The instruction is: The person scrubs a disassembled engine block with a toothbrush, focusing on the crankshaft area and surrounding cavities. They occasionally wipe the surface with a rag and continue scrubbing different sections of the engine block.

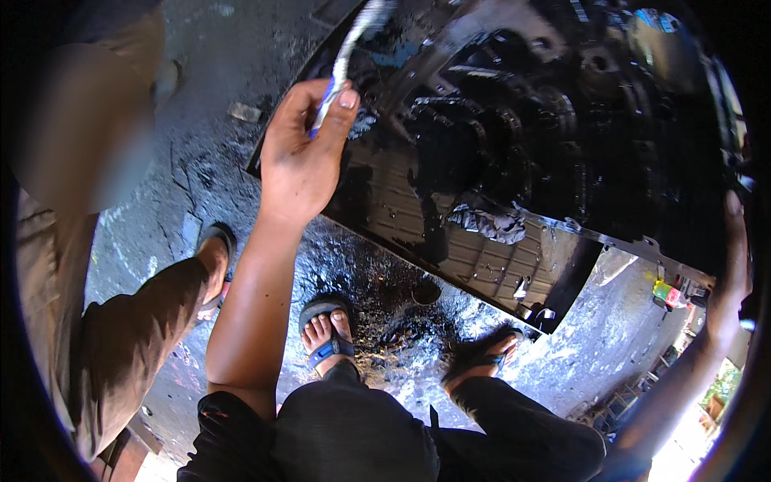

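Observation:
My left hand (301,157) is closed around a slim white and blue stick-like tool (340,66), pinched between thumb and fingers. Its upper end is blurred, so its kind is unclear. Beside it, a large dark metal engine block (522,120), wet with oil, shows rounded arches and bolt holes. My right hand (729,269) rests along the block's right edge, fingers stretched out and seemingly holding nothing. Under the block lies a wide shallow tray (498,269) with a ribbed, oily bottom. A crumpled grey rag (490,223) sits at the block's lower edge, over the tray.
The concrete floor (241,173) is stained with oil. My sandalled feet (328,333) stand before the tray. At the left is another person's leg in brown trousers (132,345). A bottle with a red and green label (668,295) lies near my right forearm.

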{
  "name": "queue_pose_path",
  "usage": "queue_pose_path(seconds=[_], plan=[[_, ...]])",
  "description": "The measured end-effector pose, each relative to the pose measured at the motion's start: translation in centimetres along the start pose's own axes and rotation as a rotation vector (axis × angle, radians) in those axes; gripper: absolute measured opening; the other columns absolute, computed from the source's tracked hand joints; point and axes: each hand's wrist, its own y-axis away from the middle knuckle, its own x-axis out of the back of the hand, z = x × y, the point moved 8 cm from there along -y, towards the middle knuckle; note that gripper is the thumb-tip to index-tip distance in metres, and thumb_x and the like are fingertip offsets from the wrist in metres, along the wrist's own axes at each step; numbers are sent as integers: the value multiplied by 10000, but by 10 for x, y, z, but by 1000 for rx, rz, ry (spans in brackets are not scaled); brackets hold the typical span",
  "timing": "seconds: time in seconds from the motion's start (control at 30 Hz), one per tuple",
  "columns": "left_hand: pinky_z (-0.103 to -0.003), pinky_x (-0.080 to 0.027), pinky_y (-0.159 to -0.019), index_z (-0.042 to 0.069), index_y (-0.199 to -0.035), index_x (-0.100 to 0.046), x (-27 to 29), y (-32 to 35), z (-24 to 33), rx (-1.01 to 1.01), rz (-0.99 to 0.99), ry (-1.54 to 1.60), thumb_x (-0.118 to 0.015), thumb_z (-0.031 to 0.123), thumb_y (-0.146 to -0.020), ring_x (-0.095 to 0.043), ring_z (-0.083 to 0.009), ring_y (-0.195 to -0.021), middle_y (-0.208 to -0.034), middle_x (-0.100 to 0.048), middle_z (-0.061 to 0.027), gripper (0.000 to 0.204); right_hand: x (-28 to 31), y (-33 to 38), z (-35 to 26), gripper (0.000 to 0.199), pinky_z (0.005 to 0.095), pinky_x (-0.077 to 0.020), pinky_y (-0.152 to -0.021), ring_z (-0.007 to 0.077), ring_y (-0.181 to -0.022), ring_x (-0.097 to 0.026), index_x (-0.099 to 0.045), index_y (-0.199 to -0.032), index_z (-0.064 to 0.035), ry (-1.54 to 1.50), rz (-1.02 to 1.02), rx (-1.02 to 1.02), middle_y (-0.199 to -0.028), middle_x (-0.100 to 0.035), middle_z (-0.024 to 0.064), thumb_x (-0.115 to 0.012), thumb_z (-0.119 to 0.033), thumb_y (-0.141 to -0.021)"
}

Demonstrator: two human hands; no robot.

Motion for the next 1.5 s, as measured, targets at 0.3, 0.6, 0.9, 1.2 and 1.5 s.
queue_pose_path(seconds=[0.3, 0.6, 0.9, 1.2, 1.5], plan=[[-296, -521, -841, 29, -1035, -746, -14, -9, 156, -429, 58, -18, -648, 154, -1072, -633, -102, -908, -947, -716, -31, 163, -16, -9, -25, 593, 418, -308, -1246, 275, -1497, -428, -454, -1574, -16, -760, 310, -237, -1616, -454, 172, -646, -205, -1046], [-416, -529, -798, 26, -1044, -666, -112, -37, 298, -723, 264, -169, -585, 193, -1075, -696, -307, -878, -930, -692, -180, 189, -9, -9, -31, 713, 414, -281, -1259, 286, -1502, -413, -435, -1558, 22, -975, 486, -129, -1600, -469, 165, -757, -31, -924], [-499, -555, -788, 27, -967, -712, -122, -39, 296, -706, 449, -357, -615, 247, -1020, -714, -426, -877, -899, -723, -200, 246, 0, 7, -21, 733, 453, -303, -1240, 376, -1498, -412, -512, -1488, -4, -1085, 619, -179, -1560, -463, 255, -835, -189, -856], [-391, -519, -742, 22, -926, -713, -82, -39, 281, -713, 423, -372, -687, 233, -1016, -665, -271, -774, -830, -701, -120, 231, -12, 22, -25, 673, 445, -281, -1252, 324, -1466, -447, -485, -1465, 72, -1460, 703, -39, -1520, -504, 220, -734, -264, -938], [-318, -468, -735, 12, -844, -667, -100, -72, 231, -470, 297, 195, -674, 345, -1057, -566, -109, -773, -775, -652, -21, 395, -34, 17, -22, 440, 433, -353, -1218, 305, -1393, -534, -524, -1393, 62, -1386, 754, -135, -1449, -566, 216, -621, -123, -1006]])
